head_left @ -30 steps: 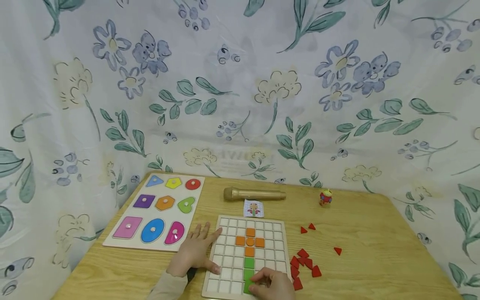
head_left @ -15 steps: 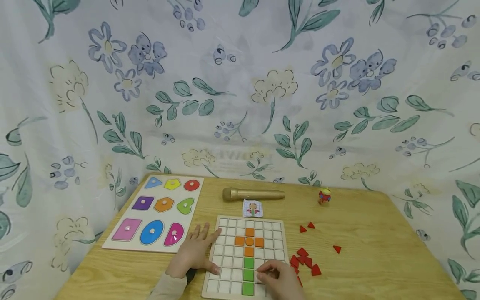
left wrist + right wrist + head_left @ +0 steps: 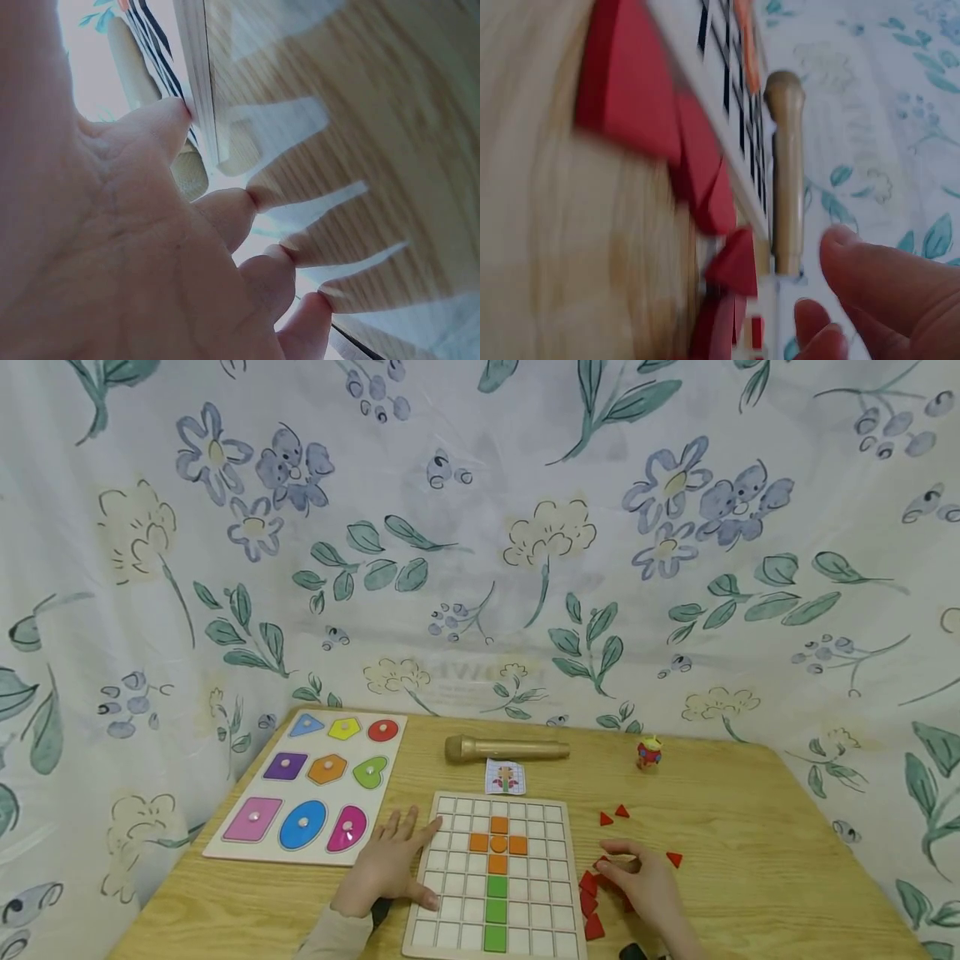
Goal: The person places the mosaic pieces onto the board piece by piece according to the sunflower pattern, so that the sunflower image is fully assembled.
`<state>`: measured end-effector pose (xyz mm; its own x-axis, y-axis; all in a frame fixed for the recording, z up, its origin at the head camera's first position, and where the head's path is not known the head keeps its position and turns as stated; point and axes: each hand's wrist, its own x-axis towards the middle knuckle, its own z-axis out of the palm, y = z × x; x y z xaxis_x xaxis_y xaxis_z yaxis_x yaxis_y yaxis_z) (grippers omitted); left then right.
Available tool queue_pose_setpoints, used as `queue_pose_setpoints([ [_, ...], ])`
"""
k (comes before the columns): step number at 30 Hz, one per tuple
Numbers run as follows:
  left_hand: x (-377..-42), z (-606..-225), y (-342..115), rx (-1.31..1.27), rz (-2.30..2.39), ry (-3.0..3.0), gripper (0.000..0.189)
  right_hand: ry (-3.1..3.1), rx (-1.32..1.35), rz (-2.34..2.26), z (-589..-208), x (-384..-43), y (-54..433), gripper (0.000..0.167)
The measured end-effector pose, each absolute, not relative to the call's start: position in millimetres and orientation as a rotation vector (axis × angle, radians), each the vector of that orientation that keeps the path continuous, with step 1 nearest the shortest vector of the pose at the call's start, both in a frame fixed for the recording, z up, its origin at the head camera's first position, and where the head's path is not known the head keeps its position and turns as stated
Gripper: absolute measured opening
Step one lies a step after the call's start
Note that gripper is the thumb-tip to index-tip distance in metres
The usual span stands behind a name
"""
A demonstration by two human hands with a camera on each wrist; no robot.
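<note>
A wooden grid board (image 3: 577,935) holds several orange tiles (image 3: 498,825) in a cross around an orange disc (image 3: 498,844), with a column of green square tiles (image 3: 496,910) below. My left hand (image 3: 386,864) lies with fingers spread at the board's left edge, thumb over its frame. To the right of the board, my right hand (image 3: 637,881) reaches over a pile of red tiles (image 3: 589,903), thumb and forefinger apart near a red piece (image 3: 602,862). In the right wrist view, red tiles (image 3: 641,82) lie beside the board, and nothing shows between thumb and fingers.
Left of the board lies a knobbed shape puzzle (image 3: 330,793). Behind it are a gold microphone (image 3: 510,749) and a small pattern card (image 3: 506,777). A toy figure (image 3: 649,753) stands at the back right. Loose red triangles (image 3: 622,811) lie on the table (image 3: 750,860).
My right hand has left the lowest green tile and moved right, off the board, to the red tiles. The left hand has stayed in place.
</note>
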<state>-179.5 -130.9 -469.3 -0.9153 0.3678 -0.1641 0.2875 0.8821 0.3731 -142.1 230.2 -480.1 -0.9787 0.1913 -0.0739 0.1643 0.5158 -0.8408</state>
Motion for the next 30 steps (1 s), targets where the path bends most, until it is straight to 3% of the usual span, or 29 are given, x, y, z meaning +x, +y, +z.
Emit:
queue_pose_setpoints([
  [6,-178.2,-467.1,-130.3,0.498,0.514,2.82,0.112,-2.819,-0.245,1.346,-480.5,-142.7,240.8,0.027],
  [15,-177.7,-465.9,-129.8,0.495,0.523,2.816,0.111,-2.969,-0.139,1.132,-483.6,-145.4,241.7,0.05],
  [23,-178.6,-467.4,-129.7,0.486,0.515,2.818,0.112,-2.952,-0.193,1.196,-486.1,-145.7,242.1,0.03],
  [30,-178.9,-468.0,-129.9,0.49,0.503,2.825,0.112,-2.966,-0.194,1.09,-487.0,-147.1,242.5,0.023],
])
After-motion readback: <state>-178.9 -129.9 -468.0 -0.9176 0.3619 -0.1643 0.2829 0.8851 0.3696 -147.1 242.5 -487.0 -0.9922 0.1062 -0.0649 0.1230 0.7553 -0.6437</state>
